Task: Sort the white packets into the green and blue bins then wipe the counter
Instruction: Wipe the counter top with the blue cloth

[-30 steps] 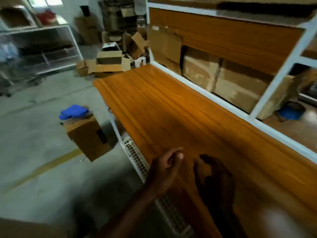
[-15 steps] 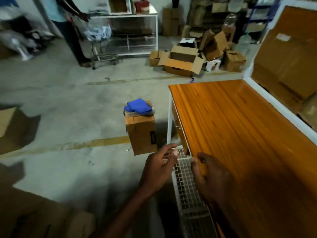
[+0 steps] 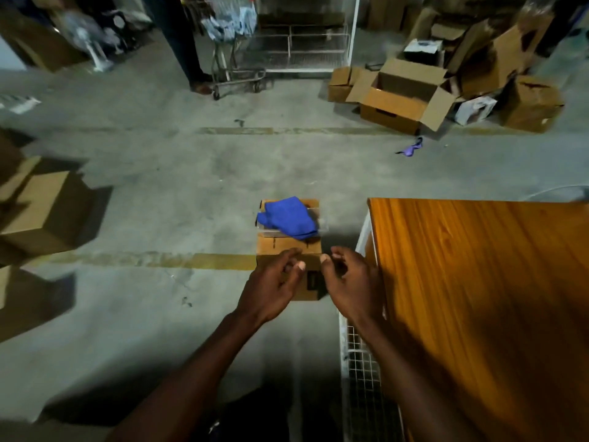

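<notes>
- Both hands are reaching forward over the concrete floor (image 3: pixel 153 193), in front of a small cardboard box (image 3: pixel 288 250) standing just left of the counter.
- The left hand (image 3: pixel 271 282) is hovering over the near face of the box, its fingers (image 3: pixel 291 260) loosely curled and spread, with nothing between them.
- The right hand (image 3: pixel 350 279) is hanging just right of it, fingers half bent and parted, thumb pointing left; it too is gripping nothing.
- The two hands are sitting close together but apart; whether either is touching the box I cannot tell.
- A blue cloth (image 3: pixel 290 218) is lying crumpled on top of the box, at its far end, beyond both hands and touched by neither.
- The orange wooden counter (image 3: pixel 478 298) is filling the right side of the view, its near-left corner just right of the right hand; its visible top is bare.
- A white wire mesh panel (image 3: pixel 363 378) is running down the counter's left edge, under the right forearm.
- White packets and the green and blue bins are not showing in this view.
- Far right, open cardboard boxes (image 3: pixel 404 100) are lying heaped on the floor, with a small purple scrap (image 3: pixel 411 148) near them.
- Far off, a person's legs (image 3: pixel 185 43) are standing beside a wheeled cart (image 3: pixel 236 59).
- More cardboard cartons (image 3: pixel 38 212) are sitting at the left, blurred.
</notes>
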`<act>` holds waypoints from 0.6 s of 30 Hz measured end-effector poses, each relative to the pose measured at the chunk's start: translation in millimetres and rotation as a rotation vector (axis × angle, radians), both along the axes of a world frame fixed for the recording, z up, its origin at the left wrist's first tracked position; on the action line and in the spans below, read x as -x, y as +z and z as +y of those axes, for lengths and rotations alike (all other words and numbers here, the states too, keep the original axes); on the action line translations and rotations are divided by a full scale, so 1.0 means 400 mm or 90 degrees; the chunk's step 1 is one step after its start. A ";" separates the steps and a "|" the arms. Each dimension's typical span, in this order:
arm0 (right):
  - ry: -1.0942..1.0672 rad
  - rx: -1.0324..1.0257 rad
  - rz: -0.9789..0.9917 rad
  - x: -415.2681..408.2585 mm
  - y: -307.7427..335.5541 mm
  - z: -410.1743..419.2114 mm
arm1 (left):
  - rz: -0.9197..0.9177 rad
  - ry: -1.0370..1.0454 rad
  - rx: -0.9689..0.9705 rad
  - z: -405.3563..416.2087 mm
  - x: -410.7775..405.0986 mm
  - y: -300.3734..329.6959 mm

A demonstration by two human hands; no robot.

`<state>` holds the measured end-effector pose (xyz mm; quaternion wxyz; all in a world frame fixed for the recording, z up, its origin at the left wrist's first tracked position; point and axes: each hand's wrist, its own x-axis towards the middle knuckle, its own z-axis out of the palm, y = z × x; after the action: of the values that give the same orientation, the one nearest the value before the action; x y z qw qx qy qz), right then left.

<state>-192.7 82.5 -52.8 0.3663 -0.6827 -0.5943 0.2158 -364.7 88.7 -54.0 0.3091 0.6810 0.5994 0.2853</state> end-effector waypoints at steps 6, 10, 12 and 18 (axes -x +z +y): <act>-0.005 0.124 -0.057 0.075 -0.225 0.436 | 0.077 -0.020 0.070 0.389 0.077 -0.182; -0.027 0.229 -0.082 0.098 -0.421 0.713 | 0.128 -0.037 0.100 0.633 0.120 -0.310; -0.033 0.263 -0.107 0.104 -0.521 0.827 | 0.134 -0.039 0.122 0.729 0.145 -0.367; 0.007 0.444 -0.103 0.096 -0.723 1.021 | 0.103 -0.037 0.174 0.880 0.203 -0.479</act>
<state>-231.1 491.0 -342.1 0.0620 -0.7784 -0.5157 0.3525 -445.8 440.8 -245.8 0.3579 0.6703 0.6357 0.1359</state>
